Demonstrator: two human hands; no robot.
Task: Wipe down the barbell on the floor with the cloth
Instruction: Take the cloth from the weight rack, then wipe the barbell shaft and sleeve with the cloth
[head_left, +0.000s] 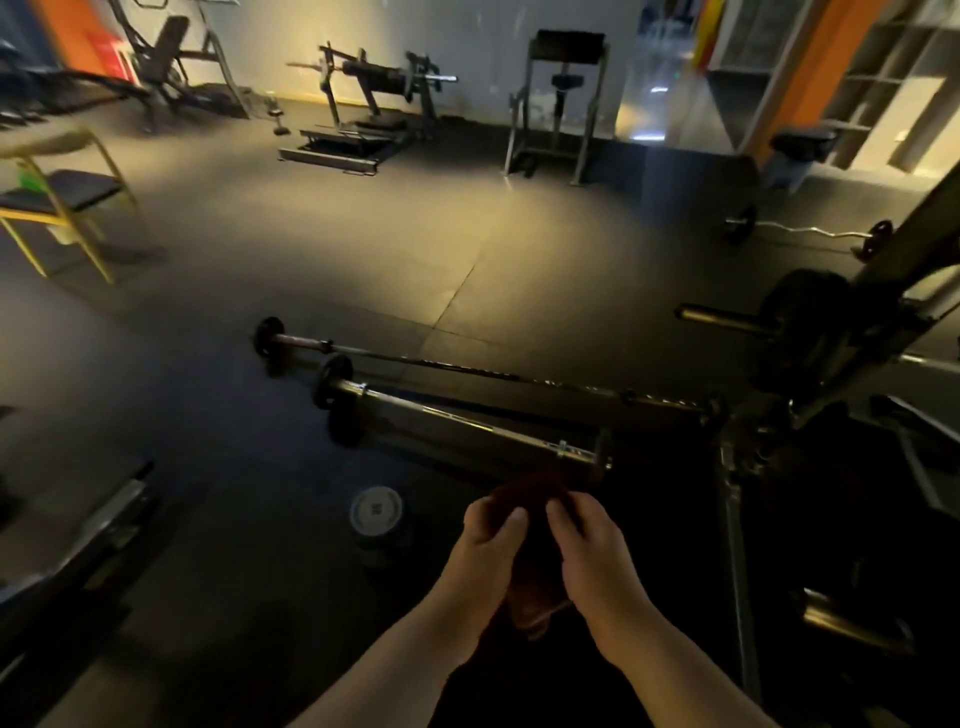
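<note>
**Both hands bunch a dark red cloth just short of the nearer barbell**

At far left a yellow-framed chair (62, 200) with a dark seat stands on the dim rubber floor (363, 249). Along the back wall are a plate-loaded machine (371, 98) and, right of it, a padded stand (563, 98).

On the floor left of the hands lies a small pale weight plate (376, 512), flat and well apart from the bars. Beyond it two bars lie side by side, running from left to right. The thinner barbell (467, 366) is the farther one. The nearer barbell (457, 422) is thick and chrome, with a black plate on its left end, and its right collar sits just above the hands.

The left hand (491, 540) grips the cloth (524, 493), thumb on top and fingers curled under. The dark red fabric bulges up between the hands and hangs down below them. The right hand (592, 545) pinches the same cloth from the other side, close beside the left. Whether the cloth touches the bar is too dark to tell.

At right, a loaded rack (810, 332) rises along the edge of the view, and a curl bar (810, 232) lies on the floor behind it.
</note>
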